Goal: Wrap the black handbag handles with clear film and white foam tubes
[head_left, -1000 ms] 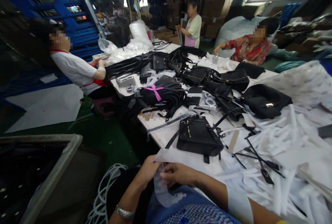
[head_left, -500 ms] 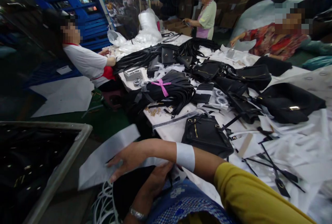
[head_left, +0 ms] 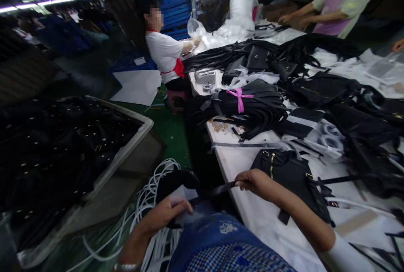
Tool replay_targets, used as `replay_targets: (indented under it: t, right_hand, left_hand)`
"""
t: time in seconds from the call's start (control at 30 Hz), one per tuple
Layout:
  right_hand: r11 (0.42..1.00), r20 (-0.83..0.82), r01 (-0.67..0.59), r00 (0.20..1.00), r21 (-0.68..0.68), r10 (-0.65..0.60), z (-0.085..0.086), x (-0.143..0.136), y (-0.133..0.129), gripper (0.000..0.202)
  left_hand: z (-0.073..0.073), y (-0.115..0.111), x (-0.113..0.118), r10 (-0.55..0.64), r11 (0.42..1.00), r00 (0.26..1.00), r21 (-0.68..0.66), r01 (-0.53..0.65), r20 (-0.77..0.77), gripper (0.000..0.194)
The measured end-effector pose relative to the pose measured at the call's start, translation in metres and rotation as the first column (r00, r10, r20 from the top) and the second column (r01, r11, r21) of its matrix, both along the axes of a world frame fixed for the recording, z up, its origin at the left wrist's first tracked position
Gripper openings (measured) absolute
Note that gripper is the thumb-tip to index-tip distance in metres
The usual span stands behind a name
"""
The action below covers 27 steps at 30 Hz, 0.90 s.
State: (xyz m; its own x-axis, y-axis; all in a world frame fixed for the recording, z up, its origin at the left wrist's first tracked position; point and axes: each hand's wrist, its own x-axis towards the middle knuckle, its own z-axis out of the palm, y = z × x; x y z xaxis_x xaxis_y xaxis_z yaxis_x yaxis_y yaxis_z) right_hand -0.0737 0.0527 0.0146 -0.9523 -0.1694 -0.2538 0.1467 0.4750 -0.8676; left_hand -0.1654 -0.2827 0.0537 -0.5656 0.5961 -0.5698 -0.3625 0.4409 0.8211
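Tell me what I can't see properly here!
All in the head view:
- Black strap: end away from right hand lost in dark blur.
- White sheet: partly hidden by left hand.
- Person at right edge: cut off, only a hand shows.
- Gold bits: too small to name.
- Black things in bin: too dark.

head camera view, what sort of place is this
Probably a bag workshop or factory floor. A black bag with a gold zip and a tied bundle of black straps lie on a shared worktable, where people in a white shirt and a pink apron stand or sit.
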Motion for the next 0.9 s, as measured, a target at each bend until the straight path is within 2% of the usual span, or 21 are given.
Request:
replay_targets:
  t: [0.07,0.1,0.17,0.27,0.33,0.4,0.5,0.57,0.6,0.67,0.77,0.83,0.9]
  right_hand:
    - [0.999,0.017,-0.004,1.000,0.044,0.003,0.008,0.006,-0.002,0.029]
    - [0.999,0.020,-0.030,0.999,0.043,0.029,0.014,0.007,-0.009,0.027]
    - [0.996,-0.012,-0.095,0.995,0.000,0.095,0.026,0.008,-0.034,0.028]
    - [0.956,-0.079,-0.200,0.979,-0.215,0.187,0.038,0.002,-0.072,0.035]
    - [0.911,-0.036,-0.196,0.980,-0.364,0.197,0.041,0.003,-0.083,0.033]
    - [0.896,0.050,-0.100,0.990,-0.432,0.134,0.041,0.011,-0.080,0.030]
    - [0.901,0.122,0.082,0.992,-0.427,-0.033,0.041,0.023,-0.068,0.029]
    - [0.889,0.123,0.137,0.988,-0.436,-0.092,0.040,0.025,-0.065,0.028]
    - [0.881,0.113,0.159,0.986,-0.445,-0.121,0.038,0.023,-0.066,0.028]
    - [0.846,0.092,0.266,0.963,-0.462,-0.252,0.034,0.019,-0.070,0.029]
    - [0.722,0.081,0.517,0.834,-0.460,-0.546,0.026,0.017,-0.074,0.035]
    - [0.676,0.082,0.583,0.781,-0.451,-0.619,0.023,0.019,-0.074,0.037]
    - [0.703,0.047,0.548,0.802,-0.453,-0.595,0.023,0.023,-0.075,0.039]
  left_hand:
    - [0.005,-0.017,0.001,-0.122,0.988,0.992,-0.100,0.117,-0.043,0.034]
    - [0.006,-0.020,0.002,-0.146,0.981,0.988,-0.135,0.138,-0.056,0.035]
    - [0.007,-0.014,0.004,-0.165,0.978,0.982,-0.143,0.151,-0.093,0.036]
    - [0.010,0.009,0.013,-0.265,0.964,0.958,-0.057,0.260,-0.108,0.038]
    - [0.012,0.021,0.017,-0.274,0.962,0.955,-0.020,0.274,-0.117,0.041]
    - [0.013,0.026,0.018,-0.179,0.984,0.976,-0.040,0.176,-0.122,0.042]
    - [0.015,0.036,0.016,-0.009,0.996,0.984,-0.090,-0.007,-0.177,0.040]
    - [0.018,0.050,0.015,0.023,0.998,0.970,-0.046,-0.035,-0.241,0.036]
    - [0.020,0.058,0.015,0.009,1.000,0.965,0.001,-0.009,-0.262,0.034]
    - [0.023,0.077,0.015,0.041,0.994,0.959,0.104,-0.012,-0.281,0.033]
    - [0.025,0.097,0.015,0.256,0.958,0.925,0.200,-0.204,-0.280,0.032]
    - [0.026,0.104,0.014,0.345,0.931,0.898,0.220,-0.291,-0.272,0.033]
    - [0.026,0.108,0.012,0.363,0.925,0.893,0.222,-0.309,-0.268,0.035]
